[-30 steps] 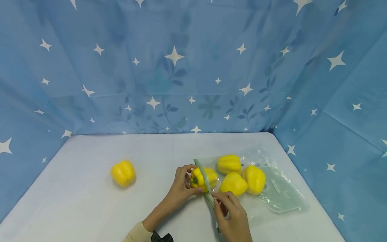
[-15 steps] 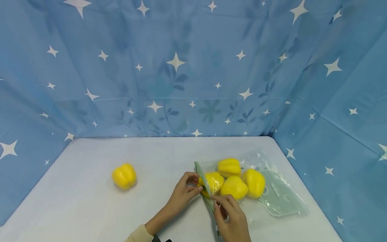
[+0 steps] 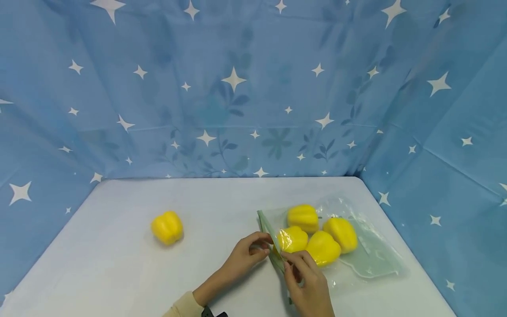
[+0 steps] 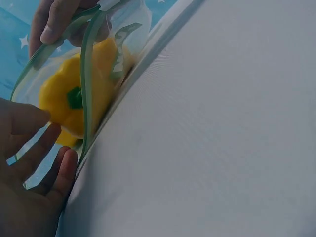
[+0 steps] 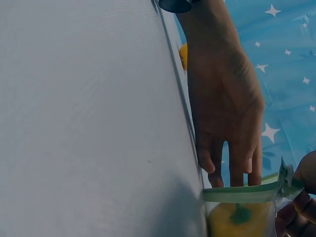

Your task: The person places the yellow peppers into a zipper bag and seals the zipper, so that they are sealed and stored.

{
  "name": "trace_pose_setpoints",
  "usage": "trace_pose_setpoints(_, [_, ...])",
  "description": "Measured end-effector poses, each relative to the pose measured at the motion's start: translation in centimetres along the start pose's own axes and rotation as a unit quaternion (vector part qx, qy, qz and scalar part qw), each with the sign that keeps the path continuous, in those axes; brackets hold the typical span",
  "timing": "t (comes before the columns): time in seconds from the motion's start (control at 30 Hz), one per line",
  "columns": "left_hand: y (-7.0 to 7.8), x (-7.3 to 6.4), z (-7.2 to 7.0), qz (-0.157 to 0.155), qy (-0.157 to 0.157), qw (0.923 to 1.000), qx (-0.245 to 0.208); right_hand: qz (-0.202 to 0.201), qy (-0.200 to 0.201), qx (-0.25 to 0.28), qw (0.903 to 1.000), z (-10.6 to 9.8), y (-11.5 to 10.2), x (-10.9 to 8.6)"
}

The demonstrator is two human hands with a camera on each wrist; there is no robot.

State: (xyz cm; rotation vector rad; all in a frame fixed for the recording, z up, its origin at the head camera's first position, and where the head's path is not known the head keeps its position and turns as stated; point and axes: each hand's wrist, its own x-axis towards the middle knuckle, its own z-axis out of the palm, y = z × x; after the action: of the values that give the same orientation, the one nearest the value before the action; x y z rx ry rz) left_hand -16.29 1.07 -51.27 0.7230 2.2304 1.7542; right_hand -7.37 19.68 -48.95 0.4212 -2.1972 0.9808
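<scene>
A clear plastic bag (image 3: 376, 251) lies on the right part of the table, its thin film wrinkled and glossy, with a pale green printed patch toward its right end. Its mouth faces left and is edged by a smooth, flat green strip (image 3: 266, 225); the left wrist view shows this edging parted into a pointed oval. Just inside sits a yellow bell pepper (image 3: 293, 239), lobed and shiny, its stubby green stem (image 4: 75, 98) turned toward the opening. Beyond it, 3 more yellow peppers cluster within the film: a ribbed far pepper (image 3: 303, 218), a rounded near pepper (image 3: 324, 248) and a plump right pepper (image 3: 341, 234).

The left hand (image 3: 247, 255) is at the mouth, its fingers loosely extended and spread apart, the tips close to the stem end of the pepper; whether they touch it I cannot tell. The right hand (image 3: 306, 281), on the near side, pinches the bag's edge narrowly between thumb and fingers.

Well apart to the left, 1 lone pepper (image 3: 167, 227), smooth and blocky, rests on the matte white table (image 3: 206, 207). A beige sleeve (image 3: 185, 306) shows at the near edge. Soft blue cloth (image 3: 257, 101) with white 4-pointed stars and darker leaf prints hangs behind.
</scene>
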Motion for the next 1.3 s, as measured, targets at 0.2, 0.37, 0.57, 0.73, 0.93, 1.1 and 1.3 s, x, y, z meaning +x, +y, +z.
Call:
trace_pose_setpoints(0.2, [-0.3,-0.1,-0.1,0.019,-0.030,0.9991,0.023,-0.012,-0.002,0.003,0.9999,0.2,0.5,-0.1])
trace_pose_setpoints(0.37, [-0.5,-0.4,-0.1,0.018,-0.055,0.9979,0.030,-0.017,0.003,-0.001,0.9999,0.3,0.7,-0.3])
trace_pose_setpoints(0.57, [-0.5,-1.0,-0.1,0.009,-0.079,0.9962,0.034,-0.040,0.006,0.022,0.9989,0.5,1.0,-0.4])
trace_pose_setpoints(0.73, [0.1,-0.7,0.2,0.011,-0.097,0.9945,0.037,-0.043,0.008,0.024,0.9988,0.5,1.1,-0.1])
trace_pose_setpoints(0.93, [0.9,-0.9,0.8,-0.013,-0.113,0.9930,0.031,-0.032,0.004,0.011,0.9994,0.2,1.0,-0.1])
trace_pose_setpoints(1.1, [0.8,-1.3,0.8,-0.011,-0.120,0.9919,0.040,-0.028,-0.007,0.028,0.9992,0.3,0.9,-0.3])
trace_pose_setpoints(1.3, [1.0,-1.0,0.5,0.000,-0.112,0.9922,0.054,-0.034,0.007,0.009,0.9994,0.4,0.9,0.0])
